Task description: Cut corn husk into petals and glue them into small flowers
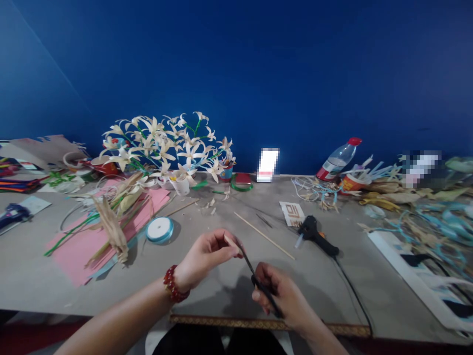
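Between the thumb and fingers of my left hand (207,257) is a small pale piece of husk (232,243), partly covered by the fingertips. My right hand (283,292) is closed around the black handles of a pair of scissors (248,262). The blades point up and left, and their tips meet the husk piece at my left fingertips. Whether the blades are apart is hard to make out. Just beyond both hands a thin wooden stick (266,236) lies on the grey table (218,301). A ribbon spool (159,230) sits left of my left hand.
Pale handmade flowers (190,153) stand at the back before a blue wall. Dried husks (113,229) rest on pink paper (70,256) at left. To the right are a black glue gun (318,235) with its cord, a white power strip (399,266) and a bottle (338,160).
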`<action>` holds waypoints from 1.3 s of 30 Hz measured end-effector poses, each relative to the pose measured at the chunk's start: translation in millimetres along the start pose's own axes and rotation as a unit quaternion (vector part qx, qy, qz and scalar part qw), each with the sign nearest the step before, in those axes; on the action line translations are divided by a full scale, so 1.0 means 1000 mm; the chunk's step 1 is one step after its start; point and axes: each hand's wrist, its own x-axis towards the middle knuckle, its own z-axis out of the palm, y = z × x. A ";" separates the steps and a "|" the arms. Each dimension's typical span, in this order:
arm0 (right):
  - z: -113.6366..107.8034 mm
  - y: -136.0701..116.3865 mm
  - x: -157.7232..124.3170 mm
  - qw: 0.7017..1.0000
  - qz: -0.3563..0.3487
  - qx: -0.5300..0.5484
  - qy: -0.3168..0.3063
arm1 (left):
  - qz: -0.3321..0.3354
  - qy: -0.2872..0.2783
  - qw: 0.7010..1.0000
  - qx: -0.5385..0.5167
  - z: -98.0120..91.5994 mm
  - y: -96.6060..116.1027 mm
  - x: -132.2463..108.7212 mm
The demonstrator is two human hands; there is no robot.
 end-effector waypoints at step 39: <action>-0.014 -0.019 -0.007 0.991 -0.050 -0.126 -0.018 | -0.102 -0.103 0.976 0.163 -0.007 0.024 0.005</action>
